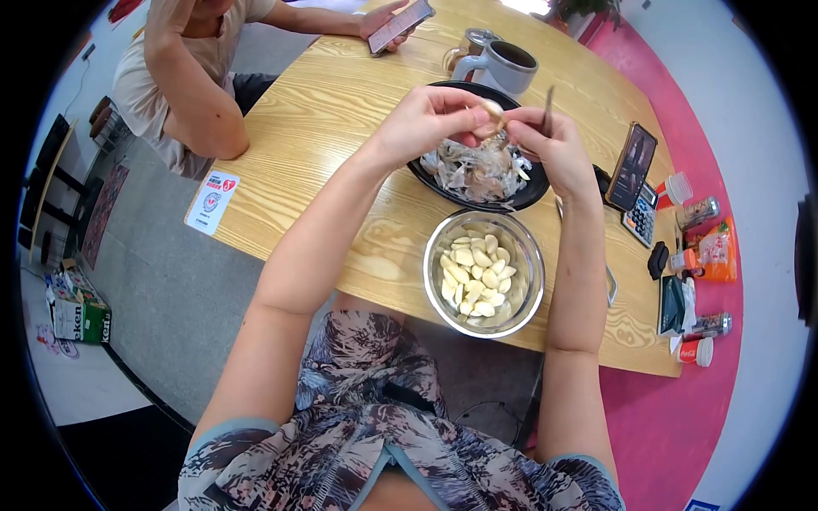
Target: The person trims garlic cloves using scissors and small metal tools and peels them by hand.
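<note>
Above a black plate (pixel 532 194), my left hand (pixel 434 123) pinches a garlic clove (pixel 491 109). My right hand (pixel 552 146) is closed around a small knife (pixel 549 100), whose thin dark blade points up and away. Its thumb and fingertips meet the clove from the right, and the knife's handle is hidden in the hand. Papery garlic skins (pixel 477 170) are heaped on the plate below both hands. Nearer to me, a steel bowl (pixel 433 289) holds several peeled, pale cloves (pixel 477 271) close to the table's front edge.
Behind the plate stand a grey mug (pixel 504 70) and a glass jar (pixel 479 39). To the right are a propped phone (pixel 631 166), a calculator (pixel 639 223), jars and an orange packet (pixel 716 251). Another person (pixel 192 94) sits at the left, holding a phone (pixel 402 27).
</note>
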`<state>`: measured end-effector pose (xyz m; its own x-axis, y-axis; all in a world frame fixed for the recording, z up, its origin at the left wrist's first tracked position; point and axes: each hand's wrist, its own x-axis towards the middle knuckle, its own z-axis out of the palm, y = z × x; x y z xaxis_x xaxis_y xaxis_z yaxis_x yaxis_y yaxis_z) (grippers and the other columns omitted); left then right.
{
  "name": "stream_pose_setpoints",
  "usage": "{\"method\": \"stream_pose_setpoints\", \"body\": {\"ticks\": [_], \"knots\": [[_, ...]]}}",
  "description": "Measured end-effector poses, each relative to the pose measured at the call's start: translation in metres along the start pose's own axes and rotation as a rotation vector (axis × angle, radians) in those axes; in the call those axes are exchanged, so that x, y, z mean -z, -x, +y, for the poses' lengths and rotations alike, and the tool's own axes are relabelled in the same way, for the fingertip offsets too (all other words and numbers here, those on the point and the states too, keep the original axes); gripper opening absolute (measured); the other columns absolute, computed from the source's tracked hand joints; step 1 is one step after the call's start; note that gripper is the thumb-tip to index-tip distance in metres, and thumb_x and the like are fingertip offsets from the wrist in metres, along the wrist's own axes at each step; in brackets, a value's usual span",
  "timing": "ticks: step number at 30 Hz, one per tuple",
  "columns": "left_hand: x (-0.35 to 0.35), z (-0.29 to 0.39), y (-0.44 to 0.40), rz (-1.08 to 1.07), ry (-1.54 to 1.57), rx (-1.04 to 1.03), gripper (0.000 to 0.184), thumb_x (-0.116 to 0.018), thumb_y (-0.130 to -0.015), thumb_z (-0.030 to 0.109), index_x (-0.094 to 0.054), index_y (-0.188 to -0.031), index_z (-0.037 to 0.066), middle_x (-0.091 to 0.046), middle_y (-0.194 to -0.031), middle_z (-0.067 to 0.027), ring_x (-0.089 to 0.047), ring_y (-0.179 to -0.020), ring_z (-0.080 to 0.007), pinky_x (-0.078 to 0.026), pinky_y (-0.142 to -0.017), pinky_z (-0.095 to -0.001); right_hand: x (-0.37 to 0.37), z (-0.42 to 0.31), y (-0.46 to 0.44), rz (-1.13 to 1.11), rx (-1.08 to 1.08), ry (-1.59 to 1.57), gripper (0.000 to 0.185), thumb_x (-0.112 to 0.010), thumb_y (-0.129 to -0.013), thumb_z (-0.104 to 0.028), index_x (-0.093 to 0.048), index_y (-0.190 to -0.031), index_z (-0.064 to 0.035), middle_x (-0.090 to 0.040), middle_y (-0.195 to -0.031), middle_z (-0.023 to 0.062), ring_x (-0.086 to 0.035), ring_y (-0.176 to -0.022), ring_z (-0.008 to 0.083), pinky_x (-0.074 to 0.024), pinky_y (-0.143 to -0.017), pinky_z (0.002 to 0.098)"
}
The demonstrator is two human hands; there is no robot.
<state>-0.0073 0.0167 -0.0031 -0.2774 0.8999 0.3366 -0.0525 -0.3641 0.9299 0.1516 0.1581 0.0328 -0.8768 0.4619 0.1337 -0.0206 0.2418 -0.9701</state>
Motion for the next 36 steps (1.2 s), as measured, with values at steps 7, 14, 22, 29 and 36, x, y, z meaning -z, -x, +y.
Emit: {"method": "stream_pose_setpoints", "body": {"ticks": [7,14,22,29,36], "knots": [[0.002,0.001,0.000,0.003,0.025,0.045,0.028,-0.064,-0.092,0.021,-0.064,-0.109,0.000,-0.069,-0.094,-0.0072,-0.065,-0.079,-0.0113,-0.055,-0.078,-0.0254,0.010,-0.007,0.003,-0.036,-0.002,0.103,0.017,-0.065,-0.087,-0.012,-0.071,-0.097,0.0002,-0.065,-0.077,-0.0009,-0.055,-0.068,0.0054,-0.0418,-0.060,0.0199],[-0.006,-0.003,0.000,-0.003,-0.106,0.005,0.025,-0.065,-0.090,0.017,-0.063,-0.109,0.001,-0.068,-0.096,-0.0053,-0.065,-0.080,-0.0096,-0.054,-0.074,-0.0241,-0.006,-0.010,0.002,0.120,0.079,0.331,0.025,-0.074,-0.083,-0.021,-0.070,-0.097,-0.0010,-0.059,-0.071,-0.0029,-0.048,-0.064,0.0045,-0.0376,-0.057,0.0212],[-0.007,-0.007,-0.001,0.086,-0.492,-0.154,0.026,-0.064,-0.088,0.011,-0.066,-0.113,0.004,-0.068,-0.090,-0.0007,-0.060,-0.075,-0.0050,-0.052,-0.070,-0.0211,-0.019,-0.003,0.000,0.116,0.239,0.376,0.021,-0.076,-0.080,-0.015,-0.068,-0.095,-0.0018,-0.049,-0.060,-0.0043,-0.037,-0.054,0.0039,-0.0310,-0.050,0.0231],[-0.006,-0.007,-0.001,0.088,-0.204,-0.042,0.027,-0.065,-0.090,0.014,-0.065,-0.113,0.001,-0.068,-0.094,-0.0039,-0.063,-0.081,-0.0077,-0.053,-0.073,-0.0232,-0.013,0.005,-0.006,0.126,0.246,0.160,0.014,-0.067,-0.087,-0.010,-0.065,-0.098,-0.0003,-0.057,-0.066,-0.0032,-0.040,-0.054,0.0037,-0.0298,-0.047,0.0229],[-0.002,-0.010,-0.002,0.102,-0.079,-0.079,0.028,-0.065,-0.090,0.015,-0.062,-0.113,-0.001,-0.067,-0.095,-0.0057,-0.064,-0.085,-0.0105,-0.054,-0.076,-0.0255,-0.003,-0.002,-0.005,0.035,0.011,-0.180,0.015,-0.066,-0.087,-0.008,-0.065,-0.101,-0.0018,-0.067,-0.081,0.0014,-0.047,-0.059,0.0002,-0.0280,-0.048,0.0171]]}}
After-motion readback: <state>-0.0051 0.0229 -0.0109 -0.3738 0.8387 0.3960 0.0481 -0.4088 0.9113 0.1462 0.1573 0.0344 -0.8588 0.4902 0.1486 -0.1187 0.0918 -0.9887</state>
